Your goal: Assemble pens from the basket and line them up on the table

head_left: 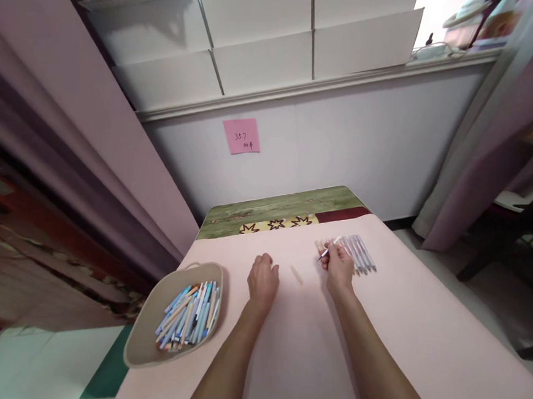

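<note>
My right hand [339, 266] pinches a slim white pen [330, 248] with a dark tip, tilted above a row of pens. Side by side in that row [362, 253] lie several clear and grey pens, and my hand hides part of them. To the left, my left hand [262, 278] rests loosely bent over the cloth, its thumb apart and nothing visible in it. Between both hands lies a thin pale stick-like piece [296, 274], too blurred to name surely. A beige basket [141, 332] at the left holds many pens [190, 313] in blue, grey and orange.
A pale pink cloth [301, 356] covers most of the table, with a green patterned strip [276, 207] at its far end. Beyond stands a white wall with a pink note [242, 136]. Curtains hang on both sides, and a dark chair-like frame [521, 265] stands right.
</note>
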`<action>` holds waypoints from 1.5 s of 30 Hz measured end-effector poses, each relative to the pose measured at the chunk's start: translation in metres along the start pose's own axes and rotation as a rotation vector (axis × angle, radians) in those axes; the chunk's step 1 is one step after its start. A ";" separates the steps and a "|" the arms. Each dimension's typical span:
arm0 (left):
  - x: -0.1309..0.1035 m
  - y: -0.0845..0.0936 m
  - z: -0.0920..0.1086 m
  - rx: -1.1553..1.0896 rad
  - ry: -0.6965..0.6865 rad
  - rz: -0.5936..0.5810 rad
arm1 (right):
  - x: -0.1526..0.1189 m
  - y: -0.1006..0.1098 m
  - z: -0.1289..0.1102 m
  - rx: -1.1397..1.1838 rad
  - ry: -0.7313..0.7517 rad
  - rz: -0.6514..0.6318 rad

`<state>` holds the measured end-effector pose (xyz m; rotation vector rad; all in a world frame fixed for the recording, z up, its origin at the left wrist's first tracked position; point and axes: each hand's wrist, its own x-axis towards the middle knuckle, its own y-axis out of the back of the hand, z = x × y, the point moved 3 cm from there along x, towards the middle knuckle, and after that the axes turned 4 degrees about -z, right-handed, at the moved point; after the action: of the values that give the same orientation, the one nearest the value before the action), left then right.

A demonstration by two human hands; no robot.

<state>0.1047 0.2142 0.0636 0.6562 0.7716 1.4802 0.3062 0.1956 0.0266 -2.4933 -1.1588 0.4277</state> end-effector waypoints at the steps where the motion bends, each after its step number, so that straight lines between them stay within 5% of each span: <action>1: -0.001 -0.007 0.006 -0.014 -0.005 -0.023 | 0.000 -0.001 0.001 0.007 0.004 -0.009; 6: 0.002 -0.041 0.028 -0.161 0.094 -0.136 | -0.004 -0.010 0.002 0.020 0.018 -0.038; 9: 0.002 -0.044 0.029 -0.363 0.160 -0.167 | -0.007 -0.014 0.000 0.006 0.022 -0.041; 17: -0.047 0.009 0.005 -1.188 0.211 -0.094 | -0.037 -0.035 -0.046 0.060 0.148 -0.218; 22: -0.078 0.020 -0.004 -1.828 0.401 -0.058 | -0.082 -0.063 -0.065 0.008 0.228 -0.413; 28: -0.092 0.033 -0.004 -1.899 0.395 -0.069 | -0.112 -0.082 -0.055 -0.064 0.230 -0.535; 45: -0.093 0.037 -0.008 -1.919 0.379 -0.104 | -0.119 -0.083 -0.050 -0.106 0.234 -0.551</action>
<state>0.0814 0.1209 0.0932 -1.1017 -0.5298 1.5386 0.1975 0.1435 0.1221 -2.1014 -1.7151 -0.0750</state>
